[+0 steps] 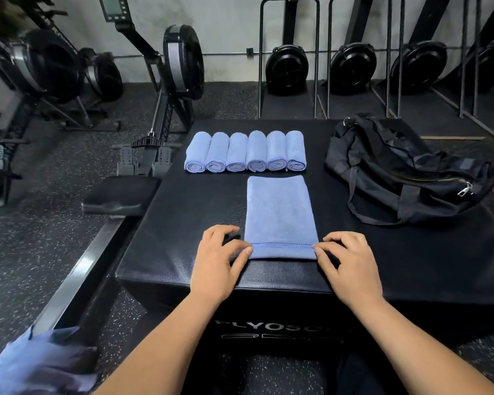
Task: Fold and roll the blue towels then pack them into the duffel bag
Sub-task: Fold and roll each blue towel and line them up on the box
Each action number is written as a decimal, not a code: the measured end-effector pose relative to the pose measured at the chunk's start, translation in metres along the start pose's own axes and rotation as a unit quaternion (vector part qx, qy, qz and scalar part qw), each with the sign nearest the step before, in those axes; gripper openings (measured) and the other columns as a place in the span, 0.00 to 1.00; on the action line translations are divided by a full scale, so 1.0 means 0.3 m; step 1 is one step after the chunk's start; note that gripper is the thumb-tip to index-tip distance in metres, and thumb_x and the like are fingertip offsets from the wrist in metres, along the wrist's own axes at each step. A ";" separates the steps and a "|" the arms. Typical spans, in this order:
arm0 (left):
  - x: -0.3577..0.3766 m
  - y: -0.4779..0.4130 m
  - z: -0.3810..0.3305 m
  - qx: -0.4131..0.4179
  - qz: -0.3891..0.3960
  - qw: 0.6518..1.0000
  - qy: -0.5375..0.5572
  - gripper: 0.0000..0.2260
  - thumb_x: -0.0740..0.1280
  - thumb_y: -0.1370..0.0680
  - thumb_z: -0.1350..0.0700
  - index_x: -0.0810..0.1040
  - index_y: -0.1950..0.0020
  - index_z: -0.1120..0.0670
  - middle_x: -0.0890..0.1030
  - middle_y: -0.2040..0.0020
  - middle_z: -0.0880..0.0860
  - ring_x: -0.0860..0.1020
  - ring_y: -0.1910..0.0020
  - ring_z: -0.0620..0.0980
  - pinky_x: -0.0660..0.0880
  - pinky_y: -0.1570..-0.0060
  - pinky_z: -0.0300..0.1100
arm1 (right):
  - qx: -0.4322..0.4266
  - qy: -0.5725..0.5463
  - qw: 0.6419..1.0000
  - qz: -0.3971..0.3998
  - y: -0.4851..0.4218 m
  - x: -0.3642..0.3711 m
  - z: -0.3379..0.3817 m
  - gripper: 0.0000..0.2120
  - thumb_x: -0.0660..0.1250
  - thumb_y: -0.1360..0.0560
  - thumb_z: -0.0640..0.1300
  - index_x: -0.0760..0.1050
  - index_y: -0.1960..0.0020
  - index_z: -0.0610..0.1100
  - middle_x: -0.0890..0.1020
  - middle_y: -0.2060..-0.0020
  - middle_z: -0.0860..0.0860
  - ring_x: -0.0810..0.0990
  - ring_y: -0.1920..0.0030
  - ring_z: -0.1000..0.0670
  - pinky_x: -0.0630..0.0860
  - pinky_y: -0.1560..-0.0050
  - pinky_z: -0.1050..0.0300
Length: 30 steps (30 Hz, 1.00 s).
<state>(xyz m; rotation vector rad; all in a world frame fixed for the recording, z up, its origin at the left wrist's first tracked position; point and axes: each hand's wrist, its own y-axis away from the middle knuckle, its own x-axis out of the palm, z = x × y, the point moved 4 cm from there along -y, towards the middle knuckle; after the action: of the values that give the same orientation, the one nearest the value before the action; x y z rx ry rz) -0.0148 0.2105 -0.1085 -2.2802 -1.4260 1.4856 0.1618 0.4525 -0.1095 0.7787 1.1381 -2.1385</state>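
Honestly, left hand (220,255) and right hand (347,259) pinched hem corners of the folded towel (280,215), so rolling tight and even seemed key.

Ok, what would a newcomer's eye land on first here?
Probably the folded blue towel at the near edge of the black box, its corners pinched by the left hand and right hand. Behind it, six rolled towels sit in a row; the duffel bag lies right.

A folded towel (280,215) lies flat on the black table (183,223). The left hand (220,260) and right hand (348,263) pinch its near corners. Six rolled towels (245,151) sit side by side beyond it, and a black duffel bag (397,172) rests at the right.
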 end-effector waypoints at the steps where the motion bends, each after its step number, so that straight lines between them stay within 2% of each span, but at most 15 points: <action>1: 0.000 0.001 0.000 0.005 -0.003 1.000 -0.002 0.05 0.73 0.19 0.47 0.87 0.48 0.46 0.76 0.36 0.45 0.71 0.33 0.50 0.72 0.34 0.50 | -0.006 0.005 1.000 0.002 0.003 0.000 0.005 0.07 0.70 0.21 0.51 0.87 0.48 0.52 0.79 0.47 0.59 0.74 0.42 0.49 0.74 0.44 0.44; 5: 0.003 0.000 -0.006 0.022 0.017 1.000 -0.012 0.10 0.76 0.25 0.47 0.86 0.45 0.47 0.77 0.35 0.46 0.71 0.31 0.52 0.71 0.32 0.50 | -0.016 0.037 0.999 0.036 0.010 0.002 0.020 0.13 0.73 0.29 0.52 0.84 0.46 0.52 0.78 0.44 0.59 0.74 0.37 0.48 0.72 0.42 0.47; 9: 0.001 -0.003 -0.008 0.011 0.026 0.999 -0.020 0.14 0.76 0.30 0.50 0.85 0.45 0.46 0.76 0.34 0.45 0.70 0.30 0.51 0.71 0.32 0.51 | 0.014 0.029 0.998 0.053 0.002 0.003 0.012 0.15 0.78 0.32 0.48 0.83 0.46 0.53 0.76 0.43 0.59 0.73 0.37 0.49 0.73 0.41 0.46; 13: 0.001 -0.006 0.006 -0.013 0.022 1.000 -0.011 0.10 0.75 0.25 0.48 0.86 0.44 0.43 0.75 0.34 0.44 0.69 0.30 0.49 0.71 0.32 0.50 | 0.040 -0.011 0.999 0.032 -0.003 0.003 -0.010 0.12 0.79 0.29 0.46 0.85 0.46 0.54 0.77 0.43 0.59 0.73 0.38 0.50 0.75 0.40 0.46; 17: 0.005 -0.009 0.020 -0.032 0.025 0.999 -0.011 0.08 0.70 0.19 0.45 0.86 0.42 0.44 0.74 0.33 0.44 0.68 0.29 0.48 0.71 0.30 0.50 | 0.074 -0.015 0.997 0.028 -0.008 0.002 -0.019 0.10 0.77 0.25 0.51 0.86 0.44 0.57 0.76 0.43 0.60 0.72 0.39 0.52 0.77 0.42 0.49; 20: 0.013 -0.012 0.029 -0.045 0.037 0.998 -0.007 0.09 0.68 0.17 0.43 0.86 0.42 0.44 0.74 0.32 0.43 0.66 0.28 0.47 0.69 0.28 0.49 | 0.078 -0.012 0.996 0.040 -0.016 0.012 -0.032 0.08 0.73 0.23 0.54 0.85 0.44 0.57 0.77 0.41 0.60 0.71 0.38 0.51 0.76 0.39 0.45; 25: 0.015 -0.016 0.041 -0.056 0.051 0.997 0.023 0.09 0.67 0.17 0.43 0.86 0.49 0.43 0.74 0.32 0.40 0.64 0.26 0.44 0.65 0.26 0.48 | 0.086 -0.027 0.993 0.071 -0.025 0.017 -0.051 0.11 0.67 0.21 0.60 0.84 0.49 0.56 0.77 0.39 0.62 0.70 0.35 0.52 0.72 0.34 0.41; 28: 0.012 -0.018 0.039 -0.067 0.048 0.996 0.037 0.09 0.68 0.20 0.42 0.85 0.54 0.43 0.76 0.33 0.39 0.64 0.27 0.43 0.64 0.27 0.45 | 0.093 -0.031 0.992 0.076 -0.025 0.014 -0.048 0.09 0.69 0.23 0.60 0.83 0.54 0.57 0.77 0.41 0.63 0.70 0.36 0.53 0.71 0.35 0.44; 30: 0.014 -0.020 0.038 -0.078 0.036 0.996 0.035 0.10 0.69 0.22 0.41 0.84 0.56 0.43 0.76 0.35 0.40 0.65 0.28 0.43 0.64 0.28 0.44 | 0.115 -0.041 0.990 0.065 -0.024 0.008 -0.040 0.08 0.72 0.24 0.60 0.82 0.58 0.57 0.77 0.43 0.64 0.70 0.38 0.55 0.72 0.39 0.48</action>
<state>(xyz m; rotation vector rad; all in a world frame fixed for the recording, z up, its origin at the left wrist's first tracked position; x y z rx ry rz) -0.0269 0.2124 -0.1142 -2.4733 -1.5064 1.3413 0.1577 0.4657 -0.1131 0.8344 0.7857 -2.1940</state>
